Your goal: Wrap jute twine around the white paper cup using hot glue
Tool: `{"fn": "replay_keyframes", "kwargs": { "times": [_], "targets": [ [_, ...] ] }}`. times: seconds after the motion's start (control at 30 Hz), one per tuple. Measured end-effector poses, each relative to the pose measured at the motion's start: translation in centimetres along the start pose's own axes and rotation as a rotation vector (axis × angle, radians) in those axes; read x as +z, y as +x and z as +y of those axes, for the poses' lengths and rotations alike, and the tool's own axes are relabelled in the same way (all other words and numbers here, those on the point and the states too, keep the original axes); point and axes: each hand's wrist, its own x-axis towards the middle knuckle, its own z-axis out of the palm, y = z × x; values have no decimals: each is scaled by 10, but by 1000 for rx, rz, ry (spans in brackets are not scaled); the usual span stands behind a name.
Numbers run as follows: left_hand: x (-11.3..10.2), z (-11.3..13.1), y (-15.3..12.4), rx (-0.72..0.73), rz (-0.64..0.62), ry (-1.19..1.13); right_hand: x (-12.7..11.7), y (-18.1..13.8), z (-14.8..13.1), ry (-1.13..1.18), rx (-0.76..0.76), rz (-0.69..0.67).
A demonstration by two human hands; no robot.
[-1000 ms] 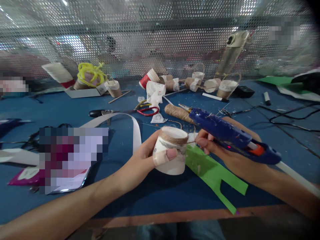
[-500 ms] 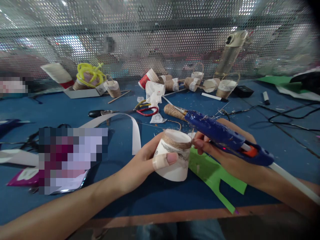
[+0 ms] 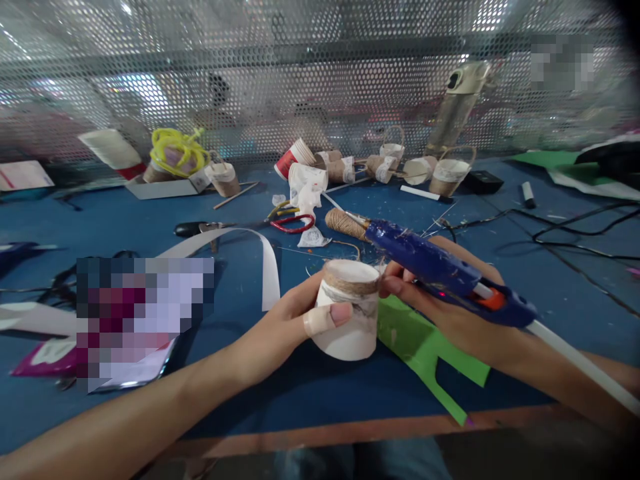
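Observation:
My left hand is wrapped round an upside-down white paper cup, its bandaged thumb pressed on the cup's side. Brown twine is wound round the cup's upper edge. My right hand grips a blue glue gun, nozzle pointing away to the upper left, and its fingertips touch the twine at the cup's right side. A spool of the same twine lies just beyond the nozzle. A green paper cut-out lies under the cup and my right hand.
Scissors with red and yellow handles, a curled white paper strip and torn paper lie mid-table. Several twine-wrapped cups stand at the back by a perforated metal screen. Black cables run on the right. The table's wooden edge is near me.
The cup has come down and turned slightly in my left hand. My right hand and the glue gun have shifted a little left, closer to the cup.

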Motion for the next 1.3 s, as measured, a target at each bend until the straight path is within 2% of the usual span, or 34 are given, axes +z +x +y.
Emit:
{"fn": "replay_keyframes", "kwargs": {
  "times": [0.13, 0.23, 0.53, 0.63, 0.83, 0.97, 1.17, 1.3],
  "targets": [
    [1, 0, 1, 1, 67, -28, 4, 2, 0, -39, -49, 22],
    [0, -2, 0, -19, 92, -41, 4, -1, 2, -75, -22, 26],
    [4, 4, 0, -34, 2, 128, 1, -11, 3, -154, 39, 16],
    [5, 7, 0, -30, 25, 134, 1, -13, 3, -164, 29, 29],
    [4, 4, 0, -16, 139, 53, 0, -15, 2, -166, -7, -23],
    [3, 3, -1, -15, 154, 27, -3, -12, 0, -177, -26, -27],
    [4, 4, -1, 3, 149, -77, -8, -9, 4, -180, -112, -102],
    [5, 5, 0, 1, 134, -156, -6, -10, 3, -192, -62, -22]
  ]
}}
